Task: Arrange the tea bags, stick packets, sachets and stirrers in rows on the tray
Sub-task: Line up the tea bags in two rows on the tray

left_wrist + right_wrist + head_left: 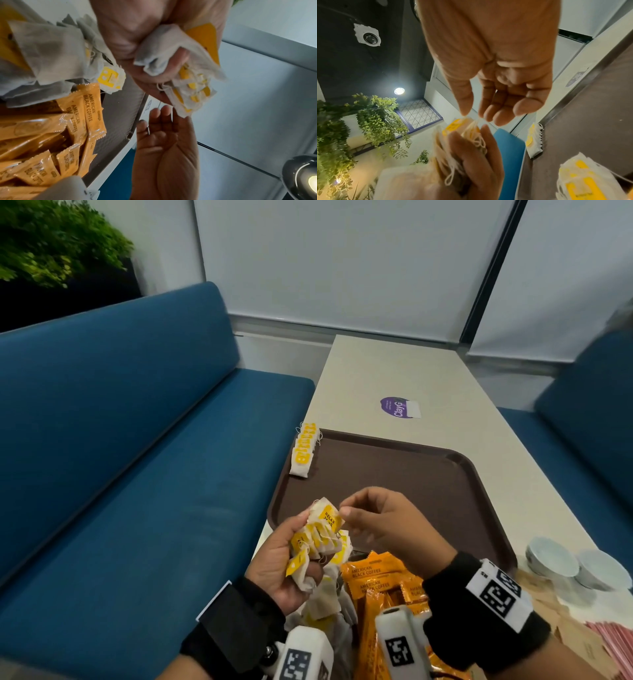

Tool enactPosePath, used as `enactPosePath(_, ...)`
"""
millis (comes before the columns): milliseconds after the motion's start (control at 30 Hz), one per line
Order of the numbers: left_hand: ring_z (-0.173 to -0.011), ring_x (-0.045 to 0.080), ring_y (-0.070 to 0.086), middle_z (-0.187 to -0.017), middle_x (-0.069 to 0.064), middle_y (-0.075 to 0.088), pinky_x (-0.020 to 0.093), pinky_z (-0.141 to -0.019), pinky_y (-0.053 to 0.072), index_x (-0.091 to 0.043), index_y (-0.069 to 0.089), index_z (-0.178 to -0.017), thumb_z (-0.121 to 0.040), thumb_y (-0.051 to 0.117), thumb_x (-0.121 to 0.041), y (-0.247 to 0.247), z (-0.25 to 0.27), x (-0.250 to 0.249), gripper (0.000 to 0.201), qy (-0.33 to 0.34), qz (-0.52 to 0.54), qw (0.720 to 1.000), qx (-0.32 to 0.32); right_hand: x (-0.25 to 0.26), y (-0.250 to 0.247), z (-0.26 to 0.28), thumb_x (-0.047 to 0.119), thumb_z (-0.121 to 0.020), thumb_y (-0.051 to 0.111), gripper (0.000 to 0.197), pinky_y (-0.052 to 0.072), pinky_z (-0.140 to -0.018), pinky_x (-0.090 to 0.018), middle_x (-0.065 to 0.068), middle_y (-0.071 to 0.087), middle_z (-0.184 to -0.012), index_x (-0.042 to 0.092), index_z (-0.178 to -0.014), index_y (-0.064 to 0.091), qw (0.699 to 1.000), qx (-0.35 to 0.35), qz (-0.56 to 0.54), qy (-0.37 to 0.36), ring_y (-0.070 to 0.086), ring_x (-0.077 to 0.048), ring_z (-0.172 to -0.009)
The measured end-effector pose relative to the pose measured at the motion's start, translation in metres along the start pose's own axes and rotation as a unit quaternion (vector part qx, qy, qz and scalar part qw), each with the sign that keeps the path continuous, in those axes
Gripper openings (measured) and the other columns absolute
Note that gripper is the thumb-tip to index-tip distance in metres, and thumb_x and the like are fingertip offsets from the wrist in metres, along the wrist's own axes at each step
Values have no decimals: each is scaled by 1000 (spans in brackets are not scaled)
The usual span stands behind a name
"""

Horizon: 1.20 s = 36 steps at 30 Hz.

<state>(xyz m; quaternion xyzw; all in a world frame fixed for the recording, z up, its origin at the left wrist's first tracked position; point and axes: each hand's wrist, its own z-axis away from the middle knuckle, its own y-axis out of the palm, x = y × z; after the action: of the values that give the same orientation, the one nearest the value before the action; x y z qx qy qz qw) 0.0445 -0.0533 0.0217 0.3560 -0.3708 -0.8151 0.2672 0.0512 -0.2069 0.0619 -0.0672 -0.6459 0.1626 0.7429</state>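
Note:
My left hand [303, 546] grips a fanned bunch of yellow-tagged tea bags [320, 537] above the near left corner of the brown tray [394, 474]. My right hand [343, 507] meets the bunch from the right, and its thumb and forefinger pinch the edge of the top tea bag [462, 125]. A neat row of tea bags [305, 450] lies along the tray's far left corner and also shows as a row [534, 140] in the right wrist view. Loose tea bags [42, 60] and orange coffee stick packets [376, 580] are heaped at the tray's near edge.
Brown sachets [568, 631] and pink stirrers [613, 642] lie on the table to the right of the tray, near two white cups [555, 559]. A purple sticker [399, 407] marks the table beyond the tray. A blue bench [137, 474] runs along the left.

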Motion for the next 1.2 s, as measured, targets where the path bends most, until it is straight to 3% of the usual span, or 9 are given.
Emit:
enactPosePath(133, -35, 25, 57, -56, 23, 59, 21, -28, 42, 11, 67, -78, -41, 88, -7, 8, 13, 2, 46, -4, 25, 998, 57, -2, 4, 3, 16, -82, 71, 7, 45, -52, -18, 9, 66, -59, 13, -82, 64, 999, 41, -14, 10, 56, 0, -53)
enactPosePath(233, -53, 28, 66, -68, 21, 66, 31, -42, 53, 4, 62, -100, -71, 64, -21, -1, 7, 4, 38, 8, 4, 999, 38, -2, 7, 4, 9, -80, 72, 11, 43, -51, -22, 6, 65, -59, 11, -84, 62, 999, 26, -37, 0, 55, -1, -52)
enactPosePath(400, -86, 32, 66, -96, 21, 67, 43, -82, 53, -1, 54, -127, -81, 58, -28, -14, 0, 3, 54, 15, -14, 999, 31, 2, 11, 10, 5, -75, 75, 20, 50, -53, -20, 3, 64, -72, 16, -86, 62, 999, 10, -25, -37, 59, -5, -61)
enactPosePath(533, -61, 24, 68, -80, 19, 70, 34, -57, 58, -3, 70, -104, -78, 53, -22, -10, 2, 5, 36, 38, -15, 997, 64, 4, 14, 11, 10, -73, 78, 20, 54, -75, -43, -12, 64, -84, 20, -85, 65, 998, 30, 41, -28, 59, -24, -76)
enactPosePath(600, -55, 22, 66, -80, 18, 68, 31, -51, 56, -4, 63, -112, -75, 56, -21, -11, 2, 5, 41, 36, -3, 998, 42, 4, 14, 12, 11, -70, 80, 19, 54, -77, -46, -20, 66, -91, 16, -81, 64, 999, 34, 38, -21, 61, -32, -79)
enactPosePath(800, -78, 28, 67, -91, 19, 69, 39, -74, 55, -3, 54, -128, -76, 59, -28, -22, -2, 3, 58, 27, -8, 999, 16, 6, 10, 12, 4, -78, 72, 14, 42, -46, -10, 2, 62, -64, 8, -76, 59, 998, 52, -41, -3, 54, 3, -48)
enactPosePath(1000, -64, 29, 70, -82, 21, 70, 33, -51, 57, 0, 66, -103, -69, 64, -24, -17, 1, -1, 42, 47, 12, 998, 40, 13, 8, -2, 8, -83, 68, 12, 34, -43, -21, -6, 62, -69, 10, -80, 57, 996, 49, -73, -4, 53, -7, -51)
enactPosePath(1167, -48, 29, 66, -66, 22, 67, 31, -36, 51, 3, 73, -67, -80, 67, -15, -19, 3, -13, 23, 55, 43, 998, 4, 30, 4, -25, 7, -87, 61, 13, 35, -39, -18, -4, 64, -67, 12, -83, 50, 993, 41, -105, -40, 59, -11, -53)
enactPosePath(1200, -45, 30, 65, -64, 23, 66, 31, -35, 50, 4, 72, -68, -69, 80, -12, -18, 6, -16, 17, 51, 59, 997, 3, 33, 1, -33, 7, -88, 61, 12, 36, -39, -17, -4, 64, -68, 11, -84, 50, 996, 20, -65, -55, 59, -12, -54)
